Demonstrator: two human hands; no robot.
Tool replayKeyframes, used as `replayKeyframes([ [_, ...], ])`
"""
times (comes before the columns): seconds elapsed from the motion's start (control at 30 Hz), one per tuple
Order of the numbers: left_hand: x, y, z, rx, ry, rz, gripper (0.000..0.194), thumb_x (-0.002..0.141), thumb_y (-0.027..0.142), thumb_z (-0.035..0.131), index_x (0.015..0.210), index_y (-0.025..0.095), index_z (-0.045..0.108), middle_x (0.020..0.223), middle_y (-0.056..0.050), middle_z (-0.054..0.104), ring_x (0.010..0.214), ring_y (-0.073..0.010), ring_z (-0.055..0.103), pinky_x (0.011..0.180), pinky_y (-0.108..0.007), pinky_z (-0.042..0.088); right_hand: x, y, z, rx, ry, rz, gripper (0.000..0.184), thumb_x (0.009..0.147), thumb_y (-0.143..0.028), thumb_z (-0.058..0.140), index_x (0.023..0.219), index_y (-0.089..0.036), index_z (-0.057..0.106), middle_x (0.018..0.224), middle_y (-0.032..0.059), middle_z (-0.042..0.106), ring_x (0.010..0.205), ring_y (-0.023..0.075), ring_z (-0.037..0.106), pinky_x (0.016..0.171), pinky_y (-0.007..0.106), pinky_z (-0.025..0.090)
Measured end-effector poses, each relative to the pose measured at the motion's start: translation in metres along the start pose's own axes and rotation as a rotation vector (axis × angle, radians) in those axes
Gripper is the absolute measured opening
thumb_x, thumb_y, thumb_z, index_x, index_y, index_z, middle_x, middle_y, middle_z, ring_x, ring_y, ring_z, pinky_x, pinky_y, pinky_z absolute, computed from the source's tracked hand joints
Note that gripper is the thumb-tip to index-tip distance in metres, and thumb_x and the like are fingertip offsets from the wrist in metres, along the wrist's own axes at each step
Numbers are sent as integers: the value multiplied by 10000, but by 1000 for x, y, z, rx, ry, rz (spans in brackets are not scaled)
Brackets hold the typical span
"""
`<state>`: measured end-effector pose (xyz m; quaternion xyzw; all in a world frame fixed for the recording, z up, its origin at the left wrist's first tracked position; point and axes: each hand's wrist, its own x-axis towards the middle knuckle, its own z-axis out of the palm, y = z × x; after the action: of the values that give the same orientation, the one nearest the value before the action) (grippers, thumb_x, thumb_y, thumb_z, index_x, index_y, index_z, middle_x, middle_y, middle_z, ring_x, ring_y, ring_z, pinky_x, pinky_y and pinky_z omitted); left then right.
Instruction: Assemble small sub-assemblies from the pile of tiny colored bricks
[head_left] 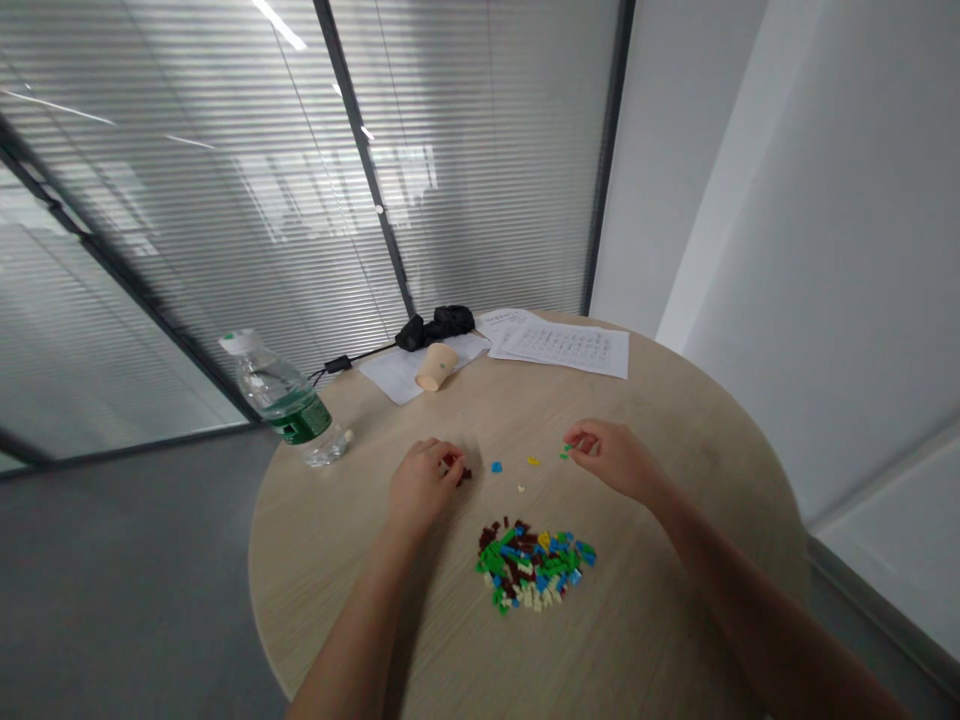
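Note:
My left hand (424, 487) rests on the round wooden table (330, 590), fingers curled over a small dark red brick (450, 461). Another dark red brick (466, 476) lies just beyond its fingertips. My right hand (611, 459) is pinched close to the tabletop, touching or nearly touching tiny green bricks (565, 451). Between my hands lie a blue brick (496, 467), a yellow brick (533, 461) and a cream brick (520, 488). Nearer me sits a heap of small green, dark red, blue, yellow and cream bricks (533, 565).
A clear water bottle (285, 398) with a green label lies on its side at the table's left edge. At the back are a tan paper cup (436, 366), printed sheets (562, 345) and a black cloth bundle (435, 327) with a cable. Glass partitions with blinds stand behind the table.

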<state>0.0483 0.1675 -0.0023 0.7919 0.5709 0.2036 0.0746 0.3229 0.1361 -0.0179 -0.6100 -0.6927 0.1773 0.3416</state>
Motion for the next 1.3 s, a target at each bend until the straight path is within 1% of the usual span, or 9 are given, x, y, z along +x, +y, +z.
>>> replayKeyframes([
  [0.1, -1, 1, -1, 2, -1, 1, 184, 837, 262, 495, 818, 189, 662, 846, -50, 641, 881, -204, 564, 753, -297, 413, 0, 2, 3, -36, -19, -4, 128, 701, -111, 578, 794, -165, 649, 776, 40, 673, 685, 141, 606, 649, 243, 454],
  [0.27, -2, 3, -3, -4, -6, -9, 183, 836, 262, 498, 814, 181, 661, 853, -56, 642, 883, -206, 565, 767, -305, 415, 1, 3, 6, -96, -35, 41, 125, 696, -75, 574, 749, -155, 655, 778, 58, 677, 706, 153, 621, 670, 249, 462],
  [0.47, -2, 4, -3, -15, -2, -7, 191, 830, 278, 494, 792, 190, 659, 853, -54, 641, 885, -205, 565, 759, -302, 423, 0, 6, 12, -89, -46, 13, 119, 689, -81, 581, 734, -158, 659, 796, 56, 675, 706, 144, 618, 677, 239, 464],
  [0.57, -2, 5, -4, -9, -1, -8, 196, 832, 276, 490, 794, 188, 660, 853, -58, 640, 885, -206, 568, 756, -303, 427, 0, 5, 13, -107, -62, -21, 119, 705, -89, 569, 723, -161, 661, 814, 61, 674, 714, 145, 606, 676, 240, 451],
  [0.7, -2, 5, -4, -1, 0, -1, 188, 834, 264, 491, 791, 189, 658, 856, -58, 645, 896, -206, 566, 769, -302, 427, -1, 0, 12, -198, -85, -121, 164, 721, -71, 537, 648, -169, 647, 762, 57, 656, 706, 148, 575, 667, 245, 414],
  [0.8, -2, 5, -4, -6, 2, 4, 184, 832, 259, 497, 789, 185, 660, 862, -58, 645, 895, -207, 562, 779, -305, 425, -2, -2, 13, -230, -116, -165, 188, 723, -47, 521, 634, -162, 641, 765, 59, 646, 716, 147, 563, 671, 243, 398],
  [0.97, -2, 3, -3, -13, -3, 24, 198, 839, 266, 492, 784, 182, 663, 854, -59, 643, 896, -215, 559, 776, -313, 420, -3, -2, 15, -251, -160, -180, 210, 741, -32, 502, 664, -152, 656, 803, 65, 649, 743, 149, 571, 694, 243, 400],
  [1.13, -2, 4, -4, -14, -4, 15, 188, 836, 252, 494, 782, 183, 661, 856, -59, 642, 900, -212, 559, 772, -307, 422, -1, 0, 11, -254, -153, -172, 189, 720, -41, 553, 791, -148, 690, 877, 81, 660, 847, 178, 585, 780, 263, 416],
  [1.3, -2, 5, -5, -8, -8, 13, 187, 832, 261, 497, 790, 188, 663, 853, -60, 643, 897, -210, 564, 774, -306, 423, -1, 3, 9, -232, -133, -105, 198, 743, -72, 547, 850, -147, 695, 906, 91, 657, 775, 165, 587, 725, 255, 431],
])
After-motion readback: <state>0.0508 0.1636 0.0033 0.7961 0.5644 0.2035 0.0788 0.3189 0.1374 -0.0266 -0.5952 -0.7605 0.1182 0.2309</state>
